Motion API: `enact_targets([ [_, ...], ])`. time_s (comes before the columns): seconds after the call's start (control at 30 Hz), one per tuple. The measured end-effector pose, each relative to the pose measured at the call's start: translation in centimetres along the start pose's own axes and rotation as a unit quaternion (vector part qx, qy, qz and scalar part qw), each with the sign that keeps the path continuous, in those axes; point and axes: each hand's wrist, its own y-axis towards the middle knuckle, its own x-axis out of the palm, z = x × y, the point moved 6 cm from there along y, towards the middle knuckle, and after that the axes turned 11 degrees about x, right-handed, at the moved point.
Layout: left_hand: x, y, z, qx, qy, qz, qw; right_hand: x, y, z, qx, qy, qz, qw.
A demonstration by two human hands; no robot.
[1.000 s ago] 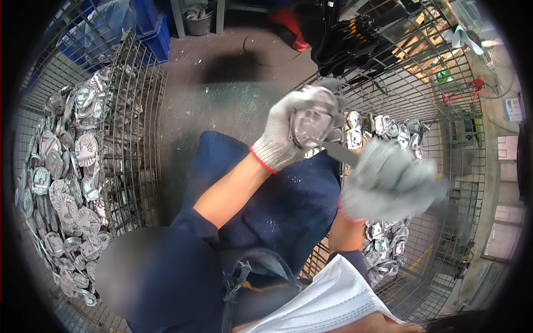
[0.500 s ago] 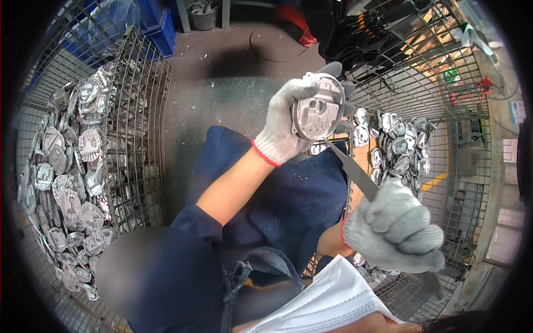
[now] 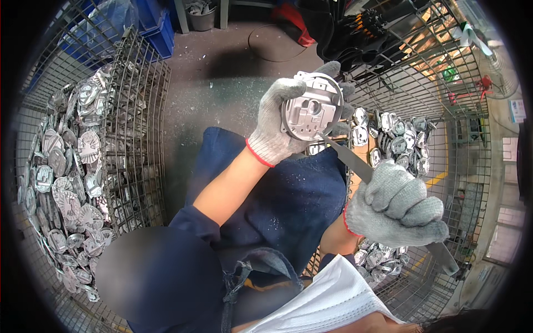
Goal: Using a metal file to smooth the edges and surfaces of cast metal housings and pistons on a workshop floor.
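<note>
My left hand, in a grey-white knit glove with a red cuff, grips a round silver metal casting. The casting is tilted so its recessed face, with a round hole and small pockets, shows. Its fingers wrap behind the rim, partly hidden. My right hand, gloved the same way, is closed around the middle of a flat grey metal file. The file's narrow tapered end meets the casting's lower edge; its broad blunt end sticks out below the fist.
A wire cage at left is heaped with silver castings. Another wire basket at right holds more castings beside cardboard. Blue bins and a grey bucket stand at the back. Dark blue cloth covers my lap.
The casting and my left hand have shifted slightly left. My right hand has risen a little, and the file's blunt end now shows more plainly below it.
</note>
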Motion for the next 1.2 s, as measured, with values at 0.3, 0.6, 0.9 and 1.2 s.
enact_targets([
  [0.3,-1.4,0.2,-0.8,-0.004,0.005,0.068,0.998,2.6,-0.2,1.9,-0.059,-0.097,-0.099,0.989],
  [0.6,-0.4,-0.3,-1.8,-0.023,0.068,-0.006,0.997,-0.5,0.6,-1.0,-0.025,0.028,0.150,0.988],
  [0.9,-0.7,0.1,-1.0,-0.006,-0.009,-0.002,1.000,0.5,-0.7,-2.6,-0.058,-0.079,0.087,0.991],
  [1.2,-0.7,0.1,-0.7,0.007,-0.037,-0.008,0.999,0.1,0.1,-0.4,-0.010,-0.031,0.024,0.999],
])
